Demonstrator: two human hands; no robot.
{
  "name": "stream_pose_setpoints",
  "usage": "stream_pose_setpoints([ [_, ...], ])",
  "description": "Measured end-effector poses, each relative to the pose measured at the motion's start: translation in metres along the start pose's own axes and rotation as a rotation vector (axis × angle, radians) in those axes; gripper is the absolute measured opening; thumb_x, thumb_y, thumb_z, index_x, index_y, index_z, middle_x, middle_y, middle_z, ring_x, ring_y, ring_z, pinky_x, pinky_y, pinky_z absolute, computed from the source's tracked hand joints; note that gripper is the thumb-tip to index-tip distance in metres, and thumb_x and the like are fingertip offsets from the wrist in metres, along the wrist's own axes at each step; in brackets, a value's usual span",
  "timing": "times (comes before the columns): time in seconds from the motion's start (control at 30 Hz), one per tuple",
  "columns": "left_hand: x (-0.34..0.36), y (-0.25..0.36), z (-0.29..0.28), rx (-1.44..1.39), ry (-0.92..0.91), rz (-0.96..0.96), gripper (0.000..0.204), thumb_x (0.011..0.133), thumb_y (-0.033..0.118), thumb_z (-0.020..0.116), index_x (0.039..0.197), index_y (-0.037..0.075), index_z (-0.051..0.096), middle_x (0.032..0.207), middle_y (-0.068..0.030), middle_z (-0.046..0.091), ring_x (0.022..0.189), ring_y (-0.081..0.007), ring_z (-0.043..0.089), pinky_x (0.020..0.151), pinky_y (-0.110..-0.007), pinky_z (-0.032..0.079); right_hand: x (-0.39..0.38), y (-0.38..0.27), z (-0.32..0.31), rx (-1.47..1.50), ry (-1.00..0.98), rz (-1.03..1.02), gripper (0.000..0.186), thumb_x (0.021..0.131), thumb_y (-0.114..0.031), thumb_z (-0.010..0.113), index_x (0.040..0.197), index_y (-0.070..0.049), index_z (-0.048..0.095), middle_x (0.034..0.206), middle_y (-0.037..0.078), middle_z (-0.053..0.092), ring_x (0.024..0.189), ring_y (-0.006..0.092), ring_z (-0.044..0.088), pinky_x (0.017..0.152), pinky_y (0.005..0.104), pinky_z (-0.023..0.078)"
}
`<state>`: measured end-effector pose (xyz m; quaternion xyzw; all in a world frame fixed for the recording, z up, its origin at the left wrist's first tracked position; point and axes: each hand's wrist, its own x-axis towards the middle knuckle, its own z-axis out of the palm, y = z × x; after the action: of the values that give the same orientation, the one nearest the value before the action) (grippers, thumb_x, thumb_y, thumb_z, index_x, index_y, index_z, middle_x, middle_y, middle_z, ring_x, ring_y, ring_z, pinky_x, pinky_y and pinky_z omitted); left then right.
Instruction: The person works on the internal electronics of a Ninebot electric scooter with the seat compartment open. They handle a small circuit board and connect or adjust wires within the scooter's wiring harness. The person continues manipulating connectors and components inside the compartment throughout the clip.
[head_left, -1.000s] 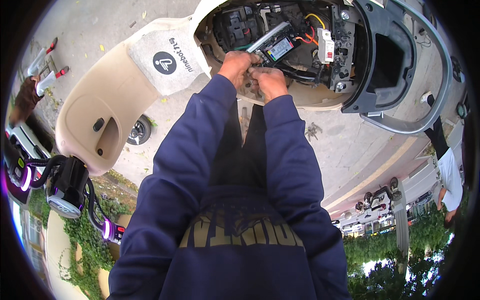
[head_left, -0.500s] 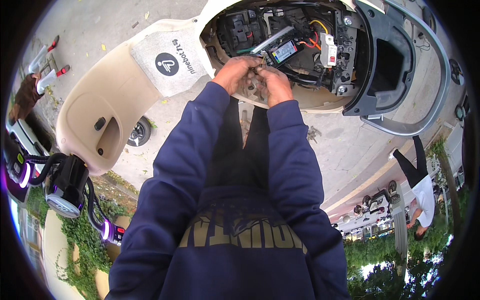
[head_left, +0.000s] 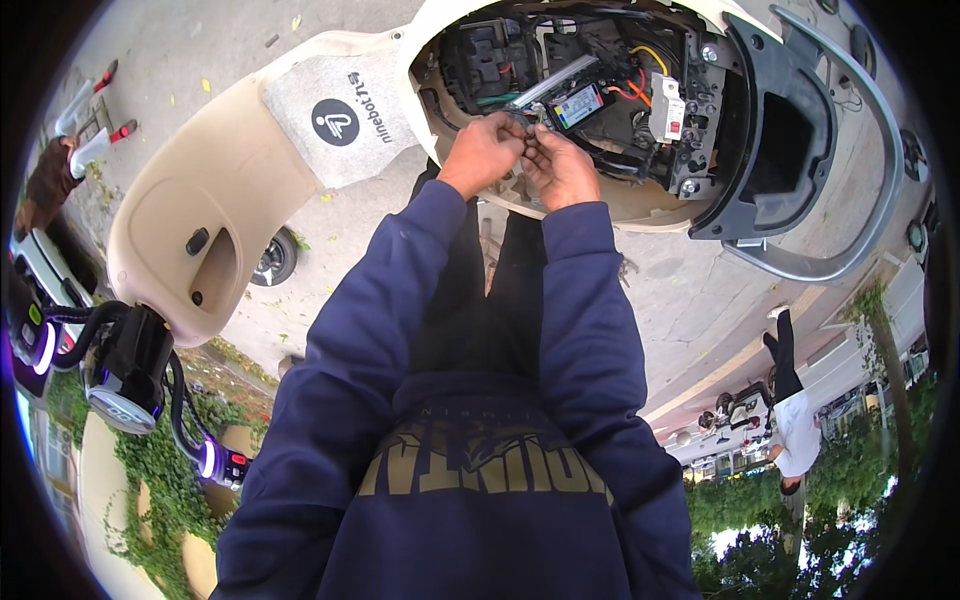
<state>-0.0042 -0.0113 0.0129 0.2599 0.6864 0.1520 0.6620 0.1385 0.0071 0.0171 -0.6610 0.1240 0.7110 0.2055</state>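
Note:
Over the open under-seat bay of a beige scooter [head_left: 180,240], my left hand [head_left: 485,152] and my right hand [head_left: 560,168] meet fingertip to fingertip, closed around something small among thin wires that I cannot make out. Just above my fingers lie a black electronic box [head_left: 578,106] with a bright label and a silver metal bar [head_left: 555,82]. To their right are a white breaker switch [head_left: 666,106], yellow, red and orange cables, and a bolted metal bracket [head_left: 698,130].
A black tray [head_left: 775,130] and grey grab rail [head_left: 870,200] sit at the right. Black handlebars [head_left: 130,360] are lower left. One person [head_left: 50,185] is at the far left, another [head_left: 795,425] walks at the right. Several vehicles and greenery [head_left: 170,480] surround the pavement.
Both hands have shifted slightly right, fingers still together, and the scooter shifts slightly right in view. The person at the right has moved left and farther off.

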Motion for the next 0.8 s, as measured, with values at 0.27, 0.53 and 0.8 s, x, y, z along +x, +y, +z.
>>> stream_pose_setpoints([
  [0.27,-0.006,0.005,0.003,0.198,0.057,0.156,0.017,0.082,0.009,0.067,0.096,0.000,0.069,0.089,-0.0147,0.072,0.080,-0.0262,0.070,0.073,-0.037,0.054,0.002,0.001,-0.003,-0.097,0.024,-0.049,0.014,0.093,-0.018,0.067,0.097,-0.004,0.067,0.083,0.002,0.063,0.071,0.0112,0.058,0.064,0.0257,0.051],
  [0.53,-0.016,0.007,0.009,0.221,0.218,0.221,0.015,0.081,0.010,0.070,0.093,0.002,0.073,0.082,-0.0147,0.072,0.076,-0.0287,0.071,0.072,-0.035,0.055,0.000,0.003,-0.004,-0.047,0.001,-0.074,0.015,0.092,-0.019,0.068,0.097,-0.005,0.067,0.082,0.001,0.062,0.071,0.0107,0.057,0.062,0.0252,0.050],
  [0.8,-0.017,0.011,0.007,0.131,0.187,0.026,0.022,0.081,0.015,0.072,0.095,-0.004,0.073,0.080,-0.0129,0.072,0.071,-0.0157,0.068,0.068,-0.031,0.054,-0.014,0.000,0.002,-0.365,-0.016,-0.150,0.022,0.084,-0.015,0.078,0.097,-0.002,0.067,0.079,0.000,0.065,0.066,0.0096,0.059,0.059,0.0243,0.050],
])
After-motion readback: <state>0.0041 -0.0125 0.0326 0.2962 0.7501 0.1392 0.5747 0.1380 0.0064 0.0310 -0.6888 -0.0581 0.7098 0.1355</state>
